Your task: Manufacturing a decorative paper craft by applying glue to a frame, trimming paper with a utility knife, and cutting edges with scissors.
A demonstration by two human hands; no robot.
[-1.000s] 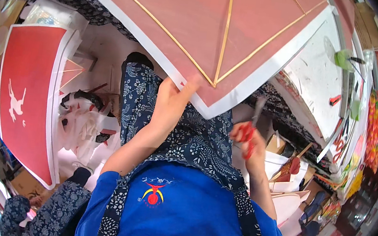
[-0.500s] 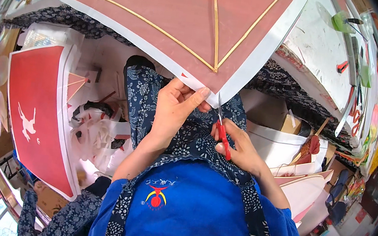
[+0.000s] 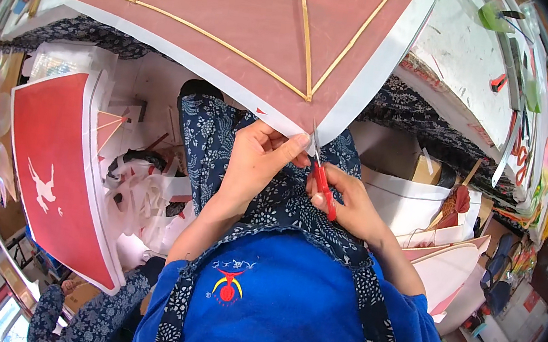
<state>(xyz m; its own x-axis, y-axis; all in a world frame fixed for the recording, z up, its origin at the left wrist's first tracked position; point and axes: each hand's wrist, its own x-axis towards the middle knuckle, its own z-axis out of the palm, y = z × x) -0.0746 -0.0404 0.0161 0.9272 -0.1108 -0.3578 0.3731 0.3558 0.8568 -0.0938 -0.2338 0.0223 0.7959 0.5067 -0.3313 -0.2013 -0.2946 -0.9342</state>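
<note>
A large reddish sheet (image 3: 239, 9) with a white border lies over the table edge, and thin bamboo strips (image 3: 221, 43) form a frame on it. Its near corner hangs over my lap. My left hand (image 3: 259, 152) pinches the white border close to that corner between thumb and fingers. My right hand (image 3: 346, 197) is closed around the red handles of a pair of scissors (image 3: 321, 180). The blades point away from me and lie across the border just right of my left thumb. A small red triangle mark (image 3: 262, 111) shows on the border left of the corner.
On the white table (image 3: 461, 64) at right lie a red-handled tool (image 3: 498, 82) and more scissors (image 3: 521, 162). A stack of red sheets with white edges (image 3: 57, 179) stands at left, beside crumpled white scraps (image 3: 150, 204). Another person's patterned sleeve (image 3: 100, 307) shows at lower left.
The scissors' blades have moved in over the corner, and their tips lie farther onto the sheet. My left fingers are nearer the blades. The view has shifted slightly.
</note>
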